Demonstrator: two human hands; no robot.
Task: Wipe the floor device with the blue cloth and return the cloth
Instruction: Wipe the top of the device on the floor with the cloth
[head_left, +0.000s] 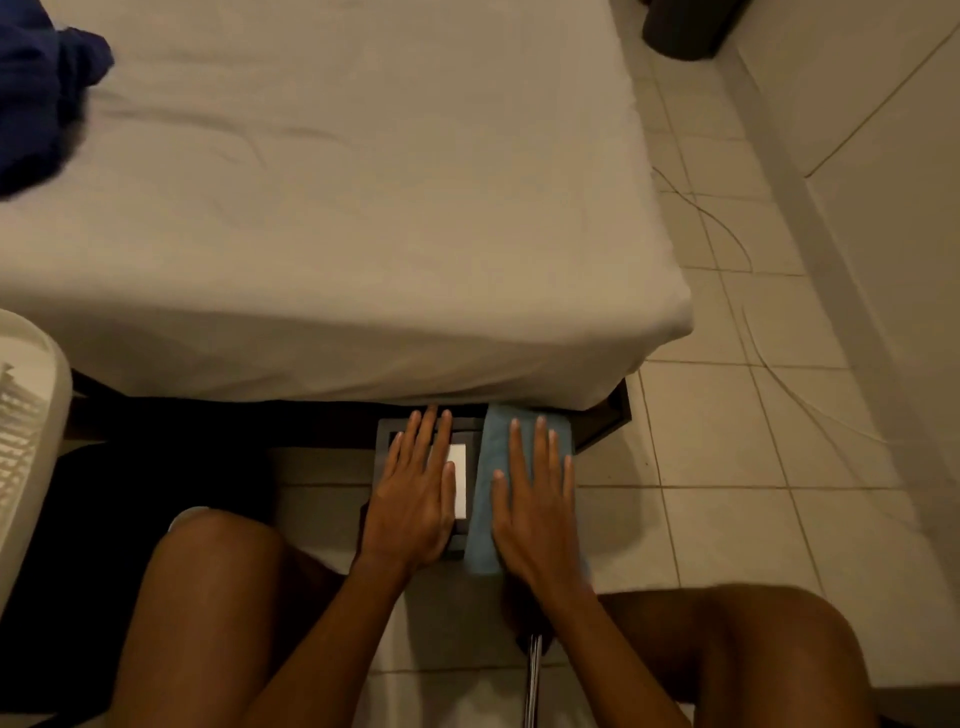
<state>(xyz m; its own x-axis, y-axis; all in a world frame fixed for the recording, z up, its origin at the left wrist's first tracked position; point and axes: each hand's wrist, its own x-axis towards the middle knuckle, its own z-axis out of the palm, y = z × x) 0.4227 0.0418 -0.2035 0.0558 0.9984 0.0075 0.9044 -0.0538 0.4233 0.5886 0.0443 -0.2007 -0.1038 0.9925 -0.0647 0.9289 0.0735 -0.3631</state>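
A flat dark floor device (387, 434) with a white panel (459, 483) lies on the tiles at the foot of the bed. My left hand (415, 499) rests flat on its left half, fingers spread. A folded blue cloth (493, 447) covers the device's right half. My right hand (535, 514) presses flat on the cloth, fingers extended toward the bed. Most of the device is hidden under hands and cloth.
A bed with a beige sheet (337, 208) overhangs just beyond the device. A dark blue garment (36, 88) lies on its far left. A white basket (26, 431) stands at left. My knees (218, 551) flank the device. A thin cable (727, 228) crosses the tiles at right.
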